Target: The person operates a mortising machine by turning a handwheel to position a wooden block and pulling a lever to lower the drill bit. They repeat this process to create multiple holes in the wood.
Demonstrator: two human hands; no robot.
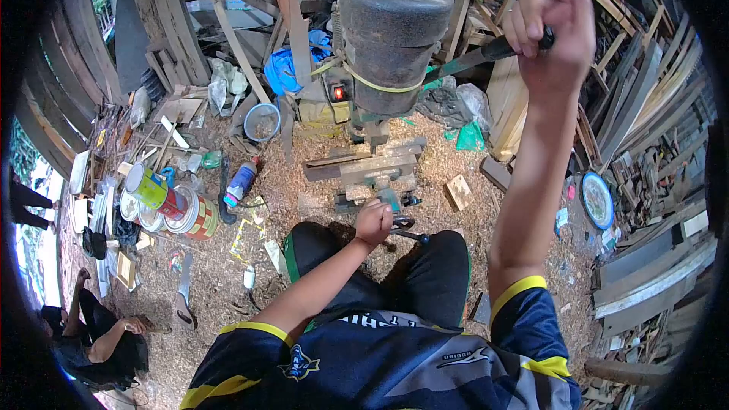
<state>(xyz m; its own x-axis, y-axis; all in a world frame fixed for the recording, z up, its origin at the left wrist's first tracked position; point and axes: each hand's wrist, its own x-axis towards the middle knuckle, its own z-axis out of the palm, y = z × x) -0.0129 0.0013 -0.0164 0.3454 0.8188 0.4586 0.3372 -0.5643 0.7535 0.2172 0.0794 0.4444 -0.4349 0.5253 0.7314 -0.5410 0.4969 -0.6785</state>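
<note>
In front of me stands a bench drilling machine with a dark, dusty motor housing (pixel 395 38). My right hand (pixel 550 38) is raised at the upper right, its fingers curled round the black grip of the machine's lever (pixel 474 59). Low in the middle, my left hand (pixel 373 222) is closed in a fist on a crank handle (pixel 402 222) at the near side of the vise (pixel 387 199). A wood block (pixel 380 169) lies under the machine's head, beside the vise. The bit's tip is hard to make out. A red switch light (pixel 339 93) glows.
Wood chips cover the ground. To the left are stacked paint buckets (pixel 190 216), a spray bottle (pixel 241 184) and a handsaw (pixel 184 288). A loose wood block (pixel 459 193) lies to the right, near a round basin (pixel 598 201). Another person (pixel 99 334) sits at the lower left.
</note>
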